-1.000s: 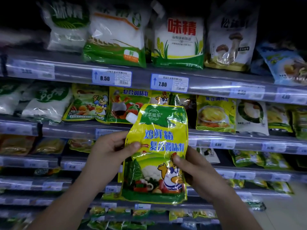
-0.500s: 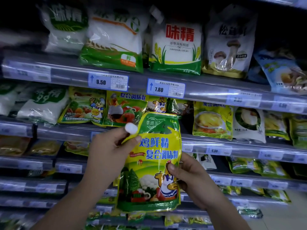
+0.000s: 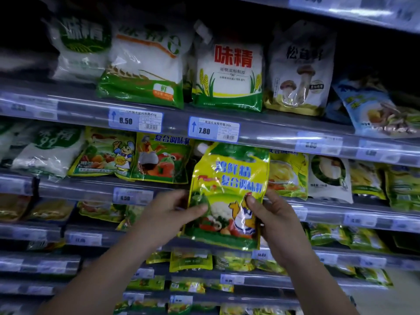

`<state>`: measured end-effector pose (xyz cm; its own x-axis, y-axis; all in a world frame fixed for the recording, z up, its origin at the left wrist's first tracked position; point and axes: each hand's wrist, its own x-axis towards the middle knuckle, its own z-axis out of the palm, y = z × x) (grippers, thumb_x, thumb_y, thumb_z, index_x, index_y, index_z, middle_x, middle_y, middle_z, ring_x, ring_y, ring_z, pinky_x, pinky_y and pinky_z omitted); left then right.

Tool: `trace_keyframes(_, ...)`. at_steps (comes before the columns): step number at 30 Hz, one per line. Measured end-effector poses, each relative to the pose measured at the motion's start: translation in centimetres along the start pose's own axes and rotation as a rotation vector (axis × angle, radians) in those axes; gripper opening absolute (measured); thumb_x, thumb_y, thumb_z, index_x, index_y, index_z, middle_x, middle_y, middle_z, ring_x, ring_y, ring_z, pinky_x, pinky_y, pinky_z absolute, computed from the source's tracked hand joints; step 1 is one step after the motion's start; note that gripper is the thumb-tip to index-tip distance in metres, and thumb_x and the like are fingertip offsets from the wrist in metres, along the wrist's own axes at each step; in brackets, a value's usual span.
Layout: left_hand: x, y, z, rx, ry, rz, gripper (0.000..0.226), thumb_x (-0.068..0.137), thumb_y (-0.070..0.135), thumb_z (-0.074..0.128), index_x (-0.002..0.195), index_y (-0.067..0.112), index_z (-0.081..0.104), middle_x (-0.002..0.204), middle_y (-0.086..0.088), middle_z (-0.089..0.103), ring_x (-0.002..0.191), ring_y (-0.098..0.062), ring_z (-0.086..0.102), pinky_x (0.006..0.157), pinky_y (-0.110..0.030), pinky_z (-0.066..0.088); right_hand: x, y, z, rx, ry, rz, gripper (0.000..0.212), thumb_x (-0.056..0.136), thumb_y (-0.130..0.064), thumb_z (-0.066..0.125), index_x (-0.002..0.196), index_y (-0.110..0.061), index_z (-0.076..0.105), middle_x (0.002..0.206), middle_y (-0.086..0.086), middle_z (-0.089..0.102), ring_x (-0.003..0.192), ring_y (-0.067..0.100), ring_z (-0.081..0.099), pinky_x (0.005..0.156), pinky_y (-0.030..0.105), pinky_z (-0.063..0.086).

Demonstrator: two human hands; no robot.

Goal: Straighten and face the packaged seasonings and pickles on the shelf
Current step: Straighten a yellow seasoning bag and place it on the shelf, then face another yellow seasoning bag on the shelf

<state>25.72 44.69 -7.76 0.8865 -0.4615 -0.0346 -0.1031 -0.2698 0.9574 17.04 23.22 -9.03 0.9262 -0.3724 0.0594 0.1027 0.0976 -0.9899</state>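
A yellow and green seasoning pouch [image 3: 229,194] with blue lettering and a white spout cap stands upright in front of the second shelf, its top tucked just under the shelf rail [image 3: 272,135] above. My left hand [image 3: 168,212] pinches its lower left edge, thumb across the front. My right hand [image 3: 270,214] grips its lower right edge, thumb on the front. Similar yellow pouches [image 3: 287,176] sit right of it and green vegetable pouches [image 3: 162,159] left of it.
The top shelf holds white and green seasoning bags [image 3: 228,76] and a mushroom pouch [image 3: 300,71]. Blue price tags [image 3: 213,130] line the rails. Lower shelves carry several small yellow and green packets [image 3: 191,260]. A blue bag [image 3: 381,110] leans out at the right.
Both hands have lifted the pouch up and to the right, toward the second shelf. My left hand has slid from the pouch's upper left edge down to its lower left edge.
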Motion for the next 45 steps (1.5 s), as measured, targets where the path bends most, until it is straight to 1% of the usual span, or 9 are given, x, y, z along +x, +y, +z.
trace_keyframes(4,2.0,1.0,1.0,0.098,0.133,0.036,0.02,0.085,0.033,0.076,0.079,0.017,0.068,0.084,0.013,0.071,0.082,-0.005,0.065,0.086,-0.04,0.055,2.6,-1.5,-0.5,0.004,0.027,-0.038,0.059,0.063,-0.034,0.091,0.113,-0.02,0.063,0.111,0.008,0.076,0.104,0.023,0.073,0.091,0.047,0.055)
trace_keyframes(9,5.9,2.4,1.9,0.209,0.296,0.138,0.054,0.082,0.034,0.08,0.127,0.008,0.064,0.113,-0.002,0.068,0.107,-0.017,0.062,0.093,-0.03,0.046,6.5,-2.4,-0.4,-0.325,0.16,-0.102,0.066,0.071,-0.014,0.09,0.128,-0.014,0.057,0.104,0.01,0.072,0.097,0.027,0.073,0.081,0.041,0.061)
trace_keyframes(14,7.9,2.9,2.1,0.319,0.327,0.17,0.043,0.084,0.026,0.079,0.119,0.003,0.07,0.115,-0.013,0.073,0.09,-0.012,0.06,0.083,-0.021,0.043,9.2,-3.3,0.0,-0.603,0.26,-0.16,0.032,0.07,-0.016,0.091,0.077,-0.017,0.06,0.072,-0.011,0.063,0.066,0.009,0.062,0.063,0.029,0.049)
trace_keyframes(26,9.4,1.4,2.5,0.411,0.284,0.172,0.054,0.081,0.021,0.081,0.131,0.011,0.064,0.118,-0.01,0.075,0.1,-0.021,0.073,0.093,-0.039,0.058,9.3,-0.9,-0.6,-0.893,0.273,-0.191,0.033,0.076,-0.027,0.085,0.103,-0.014,0.071,0.091,-0.003,0.079,0.081,0.015,0.073,0.067,0.031,0.059)
trace_keyframes(30,9.0,1.4,2.6,0.401,0.269,0.193,0.05,0.083,0.017,0.079,0.131,0.011,0.063,0.119,-0.007,0.074,0.102,-0.022,0.072,0.093,-0.031,0.056,8.8,-1.3,-0.5,-0.87,0.263,-0.172,0.019,0.081,-0.013,0.081,0.096,-0.013,0.07,0.075,-0.011,0.069,0.065,-0.003,0.061,0.048,0.006,0.043)
trace_keyframes(35,7.5,1.1,1.2,0.393,0.296,0.235,0.052,0.086,0.018,0.075,0.135,0.011,0.06,0.124,-0.004,0.071,0.109,-0.018,0.069,0.099,-0.032,0.053,7.8,-2.2,1.4,-0.891,0.352,-0.3,0.033,0.083,-0.02,0.08,0.108,-0.007,0.063,0.091,0.005,0.066,0.079,0.02,0.06,0.054,0.017,0.041)
trace_keyframes(37,6.6,0.7,-0.6,0.363,0.366,0.255,0.043,0.085,0.015,0.075,0.126,0.015,0.066,0.115,0.0,0.074,0.099,-0.013,0.069,0.094,-0.03,0.055,7.3,-2.5,3.2,-0.849,0.307,-0.353,0.032,0.085,-0.023,0.078,0.111,-0.01,0.064,0.102,0.005,0.068,0.091,0.021,0.063,0.07,0.028,0.05)
trace_keyframes(40,5.8,-0.6,-4.7,0.362,0.527,0.255,0.028,0.084,0.012,0.074,0.111,0.02,0.067,0.1,0.004,0.07,0.086,-0.009,0.066,0.083,-0.028,0.056,6.8,-2.5,7.1,-0.788,0.171,-0.328,0.029,0.088,-0.015,0.074,0.115,-0.011,0.064,0.103,-0.001,0.068,0.092,0.014,0.064,0.07,0.014,0.047)
trace_keyframes(45,5.9,-3.1,-9.6,0.448,0.507,0.043,0.055,0.089,0.028,0.07,0.137,0.012,0.048,0.132,-0.011,0.049,0.116,-0.031,0.056,0.095,-0.046,0.05,8.8,-1.0,13.3,-0.877,-0.017,-0.222,0.029,0.09,-0.029,0.072,0.106,-0.013,0.054,0.08,-0.005,0.058,0.067,0.007,0.055,0.05,0.01,0.038)
